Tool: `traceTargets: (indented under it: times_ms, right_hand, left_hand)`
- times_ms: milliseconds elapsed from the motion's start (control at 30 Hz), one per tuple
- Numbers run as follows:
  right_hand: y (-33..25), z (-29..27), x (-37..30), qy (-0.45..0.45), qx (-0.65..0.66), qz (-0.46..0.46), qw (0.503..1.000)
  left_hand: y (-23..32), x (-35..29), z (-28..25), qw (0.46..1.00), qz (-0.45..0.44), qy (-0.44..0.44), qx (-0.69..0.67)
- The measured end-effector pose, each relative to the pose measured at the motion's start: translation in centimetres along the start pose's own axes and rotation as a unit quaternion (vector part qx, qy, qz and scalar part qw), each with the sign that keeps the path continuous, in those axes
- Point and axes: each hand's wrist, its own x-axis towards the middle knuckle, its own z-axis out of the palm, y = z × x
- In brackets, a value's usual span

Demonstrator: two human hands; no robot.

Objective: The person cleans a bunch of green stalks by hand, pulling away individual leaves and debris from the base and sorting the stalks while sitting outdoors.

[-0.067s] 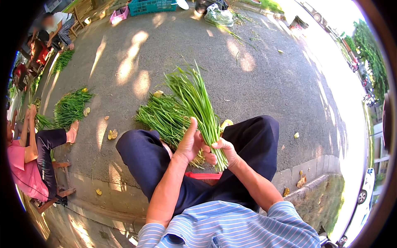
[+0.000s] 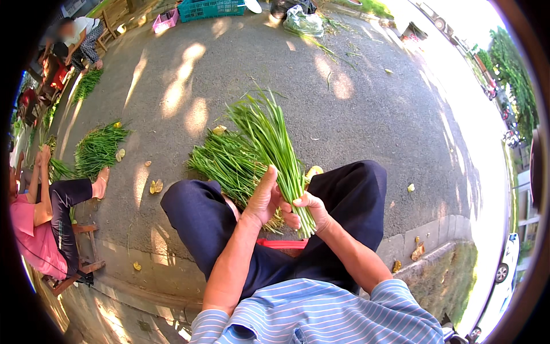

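A bunch of long green chives (image 2: 275, 137) is held upright between my hands, its leaf tips pointing away from me. My right hand (image 2: 312, 211) is closed round the pale lower stems, with the thumb across their front. At the bunch's left side is my left hand (image 2: 263, 199), its fingers curled against the stems and partly hidden behind them, its thumb raised along the leaves. Beneath and to the left, a loose pile of chives (image 2: 226, 163) lies on the pavement between my knees. A piece of red plastic (image 2: 281, 243) shows below my hands.
At the left sits a co-worker in a pink shirt (image 2: 37, 238) on a wooden stool (image 2: 89, 252), beside another chive pile (image 2: 100, 149). Farther back are another person (image 2: 80, 37), a teal crate (image 2: 212, 10), a pink basket (image 2: 165, 21) and a clear plastic bag (image 2: 303, 23). A curb (image 2: 429, 258) runs at right.
My left thumb has shifted slightly right, toward the chives, and a little lower. The leaf tips have moved slightly; my right hand looks the same.
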Motion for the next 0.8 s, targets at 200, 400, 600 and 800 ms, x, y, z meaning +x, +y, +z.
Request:
traceTargets:
  times_ms: [200, 400, 600, 800]
  right_hand:
    - [1.0, -0.1, -0.1, -0.016, 0.035, 0.074, 0.996]
    - [0.9, -1.2, 0.4, 0.011, -0.118, 0.08, 0.99]
    - [-0.4, 1.4, 0.4, 0.11, -0.224, 0.088, 0.964]
    - [0.0, 1.0, 0.2, 0.118, -0.272, 0.022, 0.955]
  left_hand:
    - [-0.1, 0.4, 1.0, 0.989, 0.115, 0.04, 0.089]
    - [0.1, 0.0, 1.2, 0.983, 0.138, 0.074, 0.093]
    - [-0.3, 0.3, 1.1, 0.976, 0.16, 0.088, 0.116]
    - [-0.4, 1.0, 0.7, 0.977, 0.157, 0.1, 0.103]
